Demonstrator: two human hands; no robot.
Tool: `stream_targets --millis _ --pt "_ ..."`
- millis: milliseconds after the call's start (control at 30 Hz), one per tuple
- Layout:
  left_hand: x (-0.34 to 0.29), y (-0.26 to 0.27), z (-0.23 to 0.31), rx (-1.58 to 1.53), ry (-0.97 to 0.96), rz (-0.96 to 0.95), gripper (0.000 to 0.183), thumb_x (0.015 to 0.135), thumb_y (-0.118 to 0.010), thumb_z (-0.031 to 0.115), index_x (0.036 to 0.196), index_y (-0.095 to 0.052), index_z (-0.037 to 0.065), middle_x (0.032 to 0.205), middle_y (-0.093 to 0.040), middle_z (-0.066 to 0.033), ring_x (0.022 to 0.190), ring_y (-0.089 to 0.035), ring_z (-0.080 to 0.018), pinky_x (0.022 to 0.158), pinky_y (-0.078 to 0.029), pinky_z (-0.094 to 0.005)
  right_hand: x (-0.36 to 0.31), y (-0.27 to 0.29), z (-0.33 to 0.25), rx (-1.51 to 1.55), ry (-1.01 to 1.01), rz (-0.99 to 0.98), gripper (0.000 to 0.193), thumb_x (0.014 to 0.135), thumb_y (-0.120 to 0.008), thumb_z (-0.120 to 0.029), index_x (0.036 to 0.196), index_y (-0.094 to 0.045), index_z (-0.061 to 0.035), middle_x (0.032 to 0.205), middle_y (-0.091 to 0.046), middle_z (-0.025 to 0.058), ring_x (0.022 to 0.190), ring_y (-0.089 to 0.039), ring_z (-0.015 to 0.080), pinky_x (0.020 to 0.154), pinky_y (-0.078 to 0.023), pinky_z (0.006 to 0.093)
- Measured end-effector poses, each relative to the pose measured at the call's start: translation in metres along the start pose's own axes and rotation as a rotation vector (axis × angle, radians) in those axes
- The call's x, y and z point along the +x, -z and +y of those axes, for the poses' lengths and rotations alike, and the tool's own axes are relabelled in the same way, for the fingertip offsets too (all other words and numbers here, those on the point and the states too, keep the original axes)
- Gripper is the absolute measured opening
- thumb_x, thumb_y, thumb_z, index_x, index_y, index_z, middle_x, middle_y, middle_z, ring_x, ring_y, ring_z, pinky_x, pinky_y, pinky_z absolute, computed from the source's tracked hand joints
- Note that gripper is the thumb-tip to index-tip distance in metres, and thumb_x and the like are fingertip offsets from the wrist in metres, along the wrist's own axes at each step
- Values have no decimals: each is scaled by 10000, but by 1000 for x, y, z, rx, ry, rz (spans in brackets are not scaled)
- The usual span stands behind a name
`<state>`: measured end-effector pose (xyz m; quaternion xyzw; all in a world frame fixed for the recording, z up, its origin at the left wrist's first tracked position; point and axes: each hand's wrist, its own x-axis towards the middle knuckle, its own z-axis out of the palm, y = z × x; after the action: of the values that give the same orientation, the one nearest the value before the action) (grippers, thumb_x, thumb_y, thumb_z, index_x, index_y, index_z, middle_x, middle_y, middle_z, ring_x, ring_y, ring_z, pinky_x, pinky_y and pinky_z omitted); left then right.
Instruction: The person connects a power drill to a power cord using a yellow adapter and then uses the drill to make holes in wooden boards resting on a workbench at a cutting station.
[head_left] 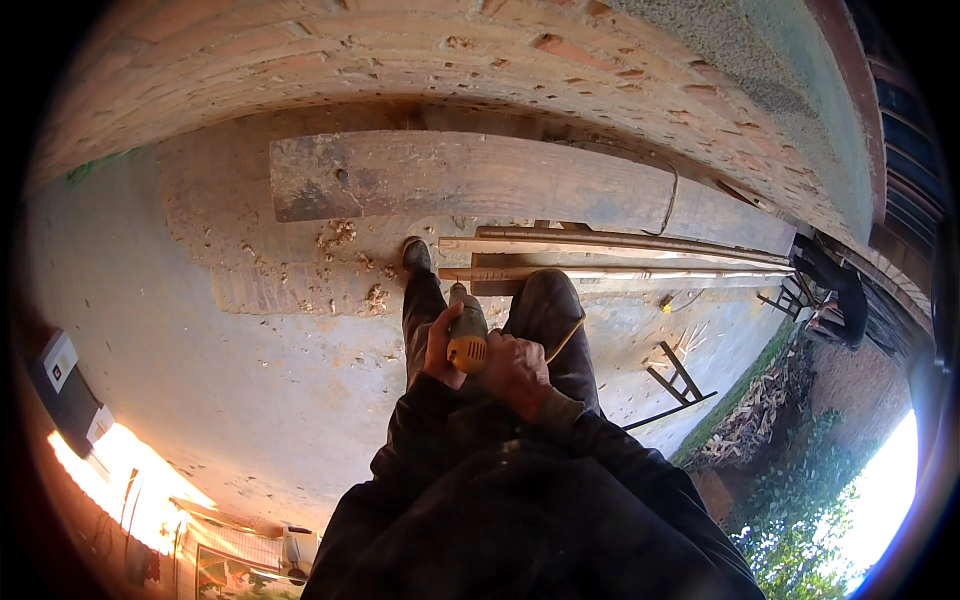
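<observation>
A corded drill (467, 332) with a grey and yellow body is between my hands, its nose pointing away from me. My left hand (441, 348) wraps around the drill's left side. My right hand (515, 374) is closed at its rear right, where the grip is hidden by the fingers. The drill's tip is at the left end of the nearer long wooden strip (620, 272); I cannot tell whether it touches. A second wooden strip (600, 238) runs alongside just beyond. My bent right knee lies over a short board under the strips. A yellow cord (567, 340) crosses my right thigh.
A wide wooden plank (480, 175) lies along the brick wall (400, 60). Wood shavings (377, 298) are scattered near my left foot. At the strips' far right end, a person in dark clothes (845, 295) bends down. A metal stand (675, 380) is on the floor to the right.
</observation>
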<state>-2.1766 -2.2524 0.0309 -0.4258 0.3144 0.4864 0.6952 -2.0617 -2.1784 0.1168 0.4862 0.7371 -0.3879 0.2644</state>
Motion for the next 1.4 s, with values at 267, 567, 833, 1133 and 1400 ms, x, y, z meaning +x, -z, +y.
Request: stream_targets --millis 267,567,833,1133,1400 --pt "2 6 2 -3 34 -12 349 933 -696 396 1054 -646 72 895 -698 -67 836 -702 -220 770 -586 -358 0 2 -3 -10 -3 -1 330 858 -706 -319 928 -660 -1 862 -723 238 820 -729 413 764 -571 526" --pt "-2 -7 2 12 8 24 306 948 -662 380 999 -656 79 857 -696 -52 786 -697 -201 741 -576 -338 0 7 -4 5 7 -17 332 854 -711 -327 933 -658 -9 853 -719 234 806 -729 403 744 -573 517" --pt "9 15 0 3 55 -56 368 957 -653 425 1075 -662 76 920 -718 -63 858 -708 -223 807 -586 -361 -1 7 -5 8 5 1 279 861 -689 -282 943 -663 -16 867 -722 229 812 -728 408 759 -569 525" --pt "14 25 -2 -3 61 -31 399 943 -657 446 1094 -664 76 951 -722 -70 882 -708 -232 815 -582 -372 0 12 -9 -1 -5 -36 282 863 -672 -272 956 -664 -6 894 -722 233 831 -723 414 770 -561 528" --pt "16 24 0 4 58 -37 391 939 -660 454 1059 -677 83 920 -725 -69 865 -711 -233 810 -582 -369 1 8 -7 -32 -5 -33 285 859 -675 -275 951 -663 -7 877 -717 229 820 -721 418 757 -559 534"
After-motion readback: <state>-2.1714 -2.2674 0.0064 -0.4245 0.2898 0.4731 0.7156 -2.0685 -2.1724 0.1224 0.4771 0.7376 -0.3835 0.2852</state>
